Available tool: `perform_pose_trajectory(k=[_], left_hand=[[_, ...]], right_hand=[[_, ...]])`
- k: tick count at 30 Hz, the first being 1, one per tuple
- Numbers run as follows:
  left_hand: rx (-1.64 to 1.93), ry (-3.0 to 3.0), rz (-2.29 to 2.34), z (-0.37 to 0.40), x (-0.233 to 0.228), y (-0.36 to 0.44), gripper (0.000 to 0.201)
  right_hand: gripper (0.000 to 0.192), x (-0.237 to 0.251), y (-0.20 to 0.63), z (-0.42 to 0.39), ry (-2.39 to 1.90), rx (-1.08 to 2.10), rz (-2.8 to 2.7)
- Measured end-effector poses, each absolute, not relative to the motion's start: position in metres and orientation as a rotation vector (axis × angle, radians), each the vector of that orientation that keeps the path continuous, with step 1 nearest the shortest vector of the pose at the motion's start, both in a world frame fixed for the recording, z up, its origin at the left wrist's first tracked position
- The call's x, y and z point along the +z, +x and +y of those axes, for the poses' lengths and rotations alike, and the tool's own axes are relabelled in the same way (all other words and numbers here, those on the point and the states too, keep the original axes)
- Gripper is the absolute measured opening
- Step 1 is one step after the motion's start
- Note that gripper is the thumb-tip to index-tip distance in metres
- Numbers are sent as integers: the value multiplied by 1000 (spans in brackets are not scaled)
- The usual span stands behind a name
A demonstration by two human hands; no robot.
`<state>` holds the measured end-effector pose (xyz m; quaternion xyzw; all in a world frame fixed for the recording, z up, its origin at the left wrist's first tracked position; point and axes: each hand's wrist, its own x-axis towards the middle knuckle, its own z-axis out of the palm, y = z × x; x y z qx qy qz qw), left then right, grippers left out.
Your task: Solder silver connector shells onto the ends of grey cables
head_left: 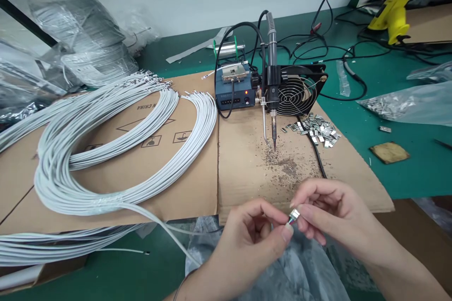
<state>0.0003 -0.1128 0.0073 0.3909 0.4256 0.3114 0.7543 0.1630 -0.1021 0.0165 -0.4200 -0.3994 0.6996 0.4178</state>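
My left hand [256,240] pinches the end of a cable between thumb and forefinger, where thin coloured wires [291,220] show. At those wires sits a small silver metal connector [294,214], held between the thumb and fingers of my right hand [332,211]. Both hands are close together in front of the cardboard's near edge. Above them, a soldering iron [271,66] hangs tip down in a stand, its tip over dark solder specks. A white cable [165,230] runs from the coil toward my left forearm.
Coiled white cables [67,160] lie on cardboard [243,174] at left. A blue soldering station [231,89], solder spool [226,49] and black fan [300,91] stand behind. Loose metal connectors [321,130] are heaped at right, near a bag of connectors [395,103] and a sponge [389,152].
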Motion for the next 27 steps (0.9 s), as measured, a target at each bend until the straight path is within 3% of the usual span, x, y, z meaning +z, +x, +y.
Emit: perform_pose_trajectory(k=[17,22,27], left_hand=[[706,899,889,-111,6,0,27],[1026,1455,1099,-115,-2,-2,10],[1331,2005,895,-117,-6,-4,24]], right_hand=[[8,22,160,-108,-1104,1662,-1006],[11,20,158,-114,-1152,1614,-984],[9,15,155,-127,-1168,1415,-1051]])
